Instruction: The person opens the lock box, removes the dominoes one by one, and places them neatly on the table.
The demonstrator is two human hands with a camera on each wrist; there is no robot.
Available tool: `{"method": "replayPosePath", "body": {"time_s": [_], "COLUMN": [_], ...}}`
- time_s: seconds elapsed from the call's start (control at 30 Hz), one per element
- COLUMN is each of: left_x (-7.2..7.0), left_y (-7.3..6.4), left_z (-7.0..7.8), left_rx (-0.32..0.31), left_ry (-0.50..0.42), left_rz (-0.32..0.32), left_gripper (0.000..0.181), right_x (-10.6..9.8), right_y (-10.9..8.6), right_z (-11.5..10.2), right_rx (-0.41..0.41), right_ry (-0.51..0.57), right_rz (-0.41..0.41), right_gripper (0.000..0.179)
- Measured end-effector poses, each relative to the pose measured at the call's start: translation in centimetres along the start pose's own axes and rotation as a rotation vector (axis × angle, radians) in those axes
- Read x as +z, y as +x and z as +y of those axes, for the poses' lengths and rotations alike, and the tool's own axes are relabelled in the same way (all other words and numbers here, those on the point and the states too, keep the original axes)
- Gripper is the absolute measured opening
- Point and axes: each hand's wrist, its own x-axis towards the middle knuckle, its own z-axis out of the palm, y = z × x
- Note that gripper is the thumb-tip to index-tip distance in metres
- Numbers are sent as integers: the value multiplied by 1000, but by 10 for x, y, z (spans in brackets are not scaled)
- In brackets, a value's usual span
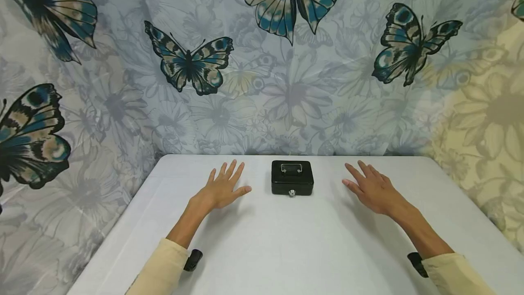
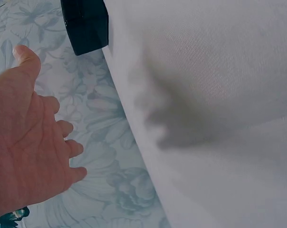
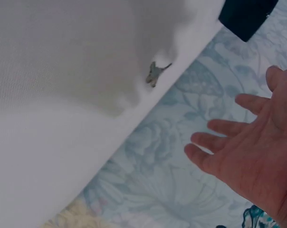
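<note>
A small black cash box [image 1: 292,178] stands on the white table, its lid closed. A metal handle lies on its lid, and a silver lock [image 1: 292,193] shows on the front. To the left of the box my left hand [image 1: 221,190] hovers palm down, fingers spread, holding nothing. My right hand [image 1: 374,191] hovers likewise to the right, fingers extended. In the right wrist view a small metal item, seemingly a set of keys [image 3: 154,74], lies on the table near its edge; in the head view it is hidden by my right hand. Neither hand touches anything.
The white table [image 1: 282,249] has its far edge against a butterfly-print cloth [image 1: 294,99], which also hangs along both sides. A dark wrist camera [image 1: 193,260] sits at the left cuff and another wrist camera [image 1: 417,264] at the right.
</note>
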Motion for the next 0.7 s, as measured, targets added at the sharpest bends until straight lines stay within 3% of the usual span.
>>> {"method": "replayPosePath", "body": {"time_s": [0.7], "left_x": [1], "left_y": [3], "left_z": [-3], "left_rx": [34], "left_ry": [-11], "left_rz": [9], "left_gripper": [86], "right_x": [2], "right_y": [7], "right_z": [-7], "right_rx": [11], "right_ry": [26], "right_rz": [-24], "right_gripper": [69]}}
